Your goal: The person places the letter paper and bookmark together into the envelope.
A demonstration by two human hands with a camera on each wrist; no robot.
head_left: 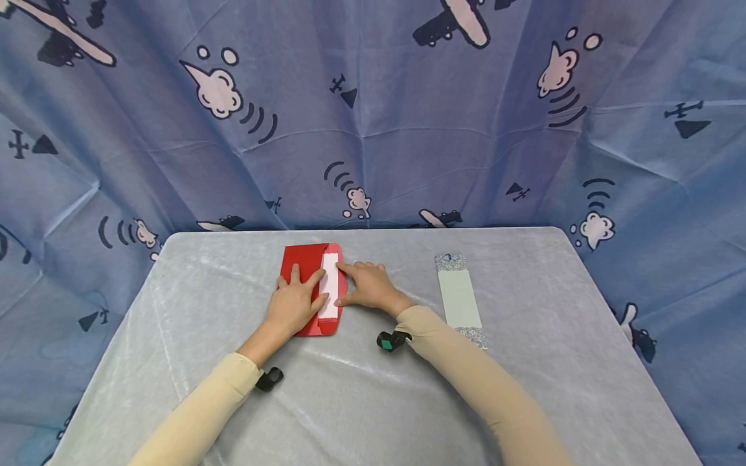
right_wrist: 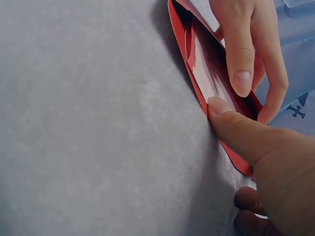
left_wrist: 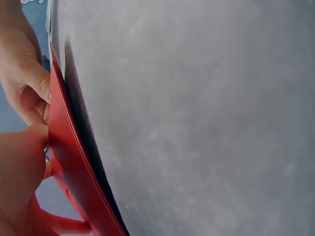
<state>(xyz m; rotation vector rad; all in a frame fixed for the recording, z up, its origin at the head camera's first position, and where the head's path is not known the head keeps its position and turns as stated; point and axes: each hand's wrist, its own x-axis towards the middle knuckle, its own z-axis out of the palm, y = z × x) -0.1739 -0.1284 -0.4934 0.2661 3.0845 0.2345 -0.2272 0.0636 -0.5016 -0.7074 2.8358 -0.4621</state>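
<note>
A red envelope (head_left: 298,262) lies on the grey table (head_left: 408,395), its flap folded over and showing a white strip (head_left: 330,278). My left hand (head_left: 303,291) rests flat on the envelope's middle with fingers spread. My right hand (head_left: 344,283) reaches in from the right, with its straight forefinger at the flap's far end and its thumb at the near edge. In the right wrist view, my right hand (right_wrist: 229,96) has its thumb tip on the red envelope (right_wrist: 178,24) edge, which stands slightly off the cloth. The left wrist view shows my left hand (left_wrist: 29,118) behind the raised envelope (left_wrist: 74,172).
A long pale green card (head_left: 459,299) with patterned ends lies to the right of my right hand. A blue curtain (head_left: 373,129) printed with planes and clouds hangs behind and around the table. Small black cameras sit on both wrists.
</note>
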